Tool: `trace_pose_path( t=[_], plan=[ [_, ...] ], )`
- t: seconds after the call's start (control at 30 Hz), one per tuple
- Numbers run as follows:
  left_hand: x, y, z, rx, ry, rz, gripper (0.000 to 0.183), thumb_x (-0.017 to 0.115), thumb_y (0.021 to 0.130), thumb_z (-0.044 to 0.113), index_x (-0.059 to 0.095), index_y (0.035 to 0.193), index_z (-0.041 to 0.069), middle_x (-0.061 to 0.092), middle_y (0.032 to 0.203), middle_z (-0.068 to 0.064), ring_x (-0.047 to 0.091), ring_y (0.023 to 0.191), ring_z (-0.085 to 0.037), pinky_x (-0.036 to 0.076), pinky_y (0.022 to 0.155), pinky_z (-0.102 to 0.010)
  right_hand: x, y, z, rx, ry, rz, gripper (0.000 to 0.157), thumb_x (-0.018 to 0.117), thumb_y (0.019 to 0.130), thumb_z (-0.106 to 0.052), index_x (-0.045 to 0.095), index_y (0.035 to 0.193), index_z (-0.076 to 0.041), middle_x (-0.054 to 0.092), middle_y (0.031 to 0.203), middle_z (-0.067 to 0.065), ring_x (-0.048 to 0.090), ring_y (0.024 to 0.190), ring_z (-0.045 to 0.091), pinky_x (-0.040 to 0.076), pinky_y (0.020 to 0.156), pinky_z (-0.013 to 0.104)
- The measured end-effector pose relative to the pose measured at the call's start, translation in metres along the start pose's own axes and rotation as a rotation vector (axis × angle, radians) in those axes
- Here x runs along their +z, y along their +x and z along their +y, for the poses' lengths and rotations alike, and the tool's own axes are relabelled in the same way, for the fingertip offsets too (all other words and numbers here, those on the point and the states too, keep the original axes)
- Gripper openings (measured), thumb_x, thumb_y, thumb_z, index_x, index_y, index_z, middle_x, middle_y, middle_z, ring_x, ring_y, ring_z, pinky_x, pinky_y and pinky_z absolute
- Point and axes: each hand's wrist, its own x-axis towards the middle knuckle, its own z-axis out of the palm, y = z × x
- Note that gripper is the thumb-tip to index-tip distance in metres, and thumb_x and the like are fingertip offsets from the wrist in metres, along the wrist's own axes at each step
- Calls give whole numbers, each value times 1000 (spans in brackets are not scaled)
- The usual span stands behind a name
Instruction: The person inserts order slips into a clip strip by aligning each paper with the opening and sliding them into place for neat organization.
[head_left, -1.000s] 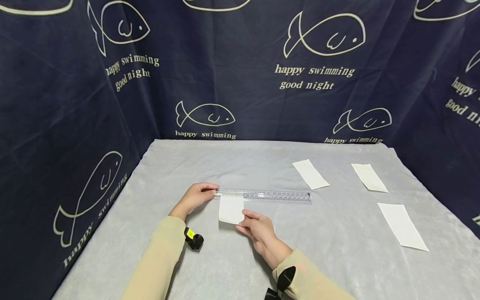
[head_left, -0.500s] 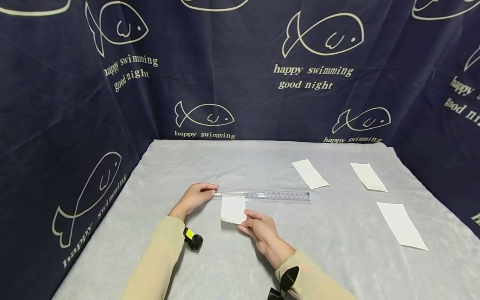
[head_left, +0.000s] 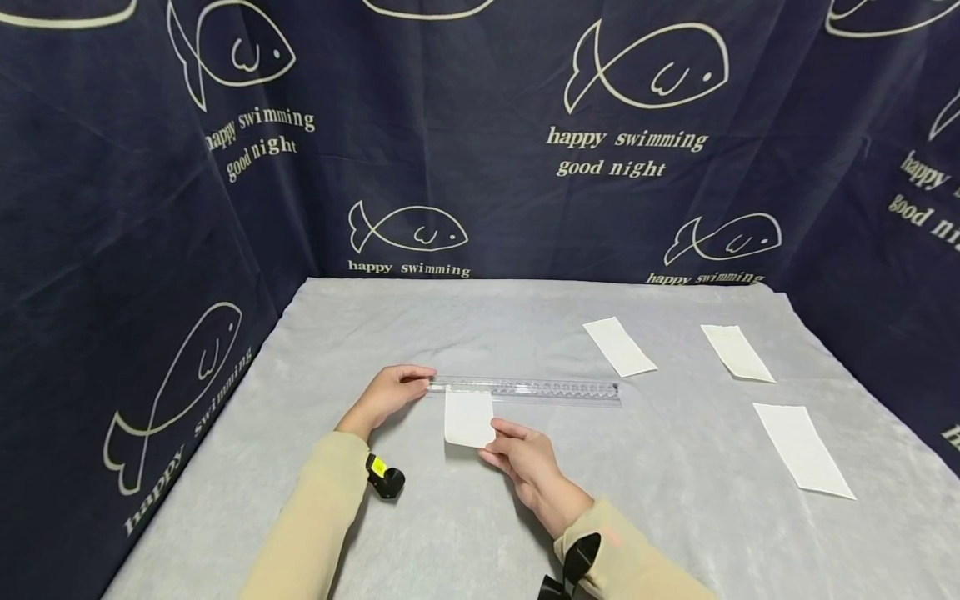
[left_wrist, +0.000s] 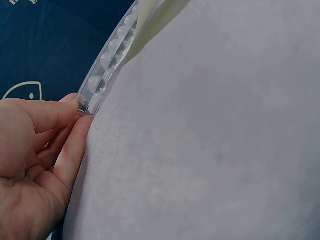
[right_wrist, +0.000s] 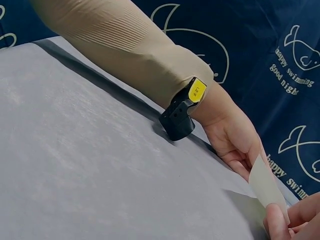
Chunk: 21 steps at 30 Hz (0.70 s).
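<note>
A clear plastic ruler [head_left: 558, 390] lies crosswise in the head view. My left hand [head_left: 386, 395] pinches its left end between thumb and fingers, as the left wrist view shows on the ruler [left_wrist: 107, 62]. Below the ruler's near edge is a white paper piece [head_left: 468, 419], its top edge overlapping the ruler. My right hand [head_left: 531, 468] pinches the paper's lower right corner. In the right wrist view the paper [right_wrist: 266, 184] is tilted up from the cloth, with the right thumb on its near corner. Whether the paper's top is over or under the ruler, I cannot tell.
On the right side of the grey cloth [head_left: 675, 467] lie three white paper strips: one at the back [head_left: 620, 347], one farther right [head_left: 738, 353] and one nearer the front [head_left: 804, 450]. A dark blue fish-print curtain [head_left: 510, 183] stands behind and at the sides.
My right hand and the paper have shifted slightly right along the ruler. The left hand and the ruler have stayed about where they were.
</note>
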Motion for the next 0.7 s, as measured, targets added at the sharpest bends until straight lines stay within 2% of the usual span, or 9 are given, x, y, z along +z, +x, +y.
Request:
trace_pose_path(
  t=[0.27, 0.33, 0.43, 0.53, 0.6, 0.7],
  plan=[
    [-1, 0, 1, 13, 13, -2, 25, 60, 89, 2, 65, 113, -2, 58, 119, -18, 55, 106, -21, 48, 88, -28, 3, -1, 0, 4, -4, 4, 46, 49, 77, 21, 49, 123, 17, 48, 121, 28, 60, 70, 14, 55, 69, 26],
    [-1, 0, 1, 13, 8, -3, 25, 60, 89, 1, 65, 113, -3, 58, 119, -18, 55, 105, -21, 48, 87, -27, 4, 0, 0, 2, -6, -5, 46, 48, 77, 20, 49, 122, 17, 51, 116, 26, 60, 69, 13, 55, 68, 25],
    [0, -1, 1, 15, -2, -4, 25, 60, 89, 0, 65, 113, -4, 58, 118, -19, 55, 103, -20, 48, 87, -27, 5, 2, 1, -3, -9, -28, 46, 48, 75, 19, 50, 121, 17, 57, 97, 18, 59, 69, 12, 55, 68, 25],
    [0, 0, 1, 15, -2, -4, 25, 60, 89, 1, 65, 113, -4, 58, 119, -18, 55, 103, -20, 48, 87, -27, 5, 4, 1, -3, -9, -59, 46, 49, 75, 18, 48, 121, 18, 56, 86, 12, 59, 71, 12, 55, 69, 26],
    [0, 0, 1, 14, -3, -3, 25, 60, 89, 1, 65, 113, -4, 58, 119, -18, 55, 104, -20, 48, 87, -27, 5, 4, 1, 3, -6, -82, 47, 48, 77, 19, 46, 123, 19, 57, 91, 15, 59, 73, 13, 54, 72, 27],
    [1, 0, 0, 16, 4, 2, 25, 60, 89, 1, 65, 113, -3, 59, 118, -18, 55, 104, -20, 48, 87, -28, 4, 5, 1, 12, 9, -114, 48, 47, 79, 21, 43, 127, 19, 53, 110, 27, 60, 78, 17, 53, 76, 29]
  ],
)
